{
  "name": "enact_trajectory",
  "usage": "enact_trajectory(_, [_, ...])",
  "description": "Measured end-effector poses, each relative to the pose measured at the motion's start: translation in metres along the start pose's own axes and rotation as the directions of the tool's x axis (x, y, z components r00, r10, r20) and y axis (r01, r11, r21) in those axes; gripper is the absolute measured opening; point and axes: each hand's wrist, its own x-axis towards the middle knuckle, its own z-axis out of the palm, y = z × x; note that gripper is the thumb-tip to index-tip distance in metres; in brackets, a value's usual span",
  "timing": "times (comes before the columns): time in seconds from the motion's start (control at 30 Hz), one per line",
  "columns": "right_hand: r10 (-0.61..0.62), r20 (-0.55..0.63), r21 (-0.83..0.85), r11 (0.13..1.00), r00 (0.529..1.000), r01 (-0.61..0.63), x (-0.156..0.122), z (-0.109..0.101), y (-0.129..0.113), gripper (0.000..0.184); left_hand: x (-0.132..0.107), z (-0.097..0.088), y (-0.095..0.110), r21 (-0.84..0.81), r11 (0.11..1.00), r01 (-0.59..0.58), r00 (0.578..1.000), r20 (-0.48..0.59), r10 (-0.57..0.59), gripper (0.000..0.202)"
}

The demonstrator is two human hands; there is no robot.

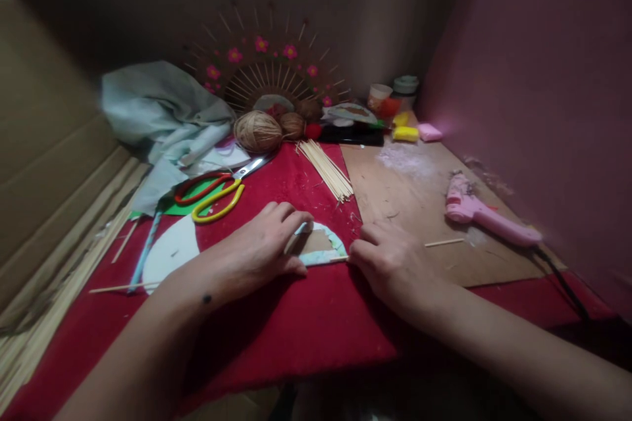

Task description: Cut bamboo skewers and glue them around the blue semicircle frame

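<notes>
My left hand (264,237) grips a small half-round cardboard piece (316,243) with a white and pale blue border, thumb at its straight edge and fingers over the top. At the piece's right corner my right hand (388,260) is closed, pinching a thin wooden stick (444,243) that sticks out to the right. A short stick tip shows between the fingers and that corner. Under my left forearm lies a white rounded sheet (170,250), with a blue pen-like rod (145,253) and another thin stick (116,289) beside it.
Scissors (217,194) with red and yellow handles lie left of a bundle of sticks (328,171). A pink glue gun (488,214) rests on a cardboard sheet (395,210). Behind are twine balls (257,131), grey cloth (162,105) and a flowered stick fan (261,72).
</notes>
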Motion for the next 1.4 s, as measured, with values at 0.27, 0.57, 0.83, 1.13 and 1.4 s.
enact_trajectory(0.27, [0.17, 0.174, 0.306, 0.927, 0.97, -0.218, 0.009, -0.005, 0.007, 0.009, 0.013, 0.008, 0.021, 0.15, 0.983, 0.103, 0.991, -0.101, -0.089, 0.059])
enact_trajectory(0.57, [0.21, 0.165, 0.361, 0.897, 0.964, -0.257, 0.011, 0.003, 0.01, 0.016, 0.015, 0.01, 0.027, 0.294, 0.945, 0.141, 0.989, -0.084, -0.122, 0.061])
enact_trajectory(0.83, [0.201, 0.226, 0.397, 0.874, 0.953, -0.279, 0.015, 0.005, 0.016, 0.018, 0.017, 0.014, 0.028, 0.257, 0.954, 0.155, 0.986, -0.108, -0.131, 0.057])
enact_trajectory(1.13, [0.206, 0.283, 0.406, 0.859, 0.937, -0.312, 0.02, 0.004, 0.02, 0.02, 0.019, 0.011, 0.032, 0.264, 0.953, 0.145, 0.989, -0.071, -0.131, 0.052])
enact_trajectory(1.4, [0.176, 0.342, 0.492, 0.803, 0.923, -0.336, 0.018, -0.006, 0.02, 0.009, 0.012, 0.002, 0.026, 0.096, 0.991, 0.09, 0.995, -0.038, -0.087, 0.056])
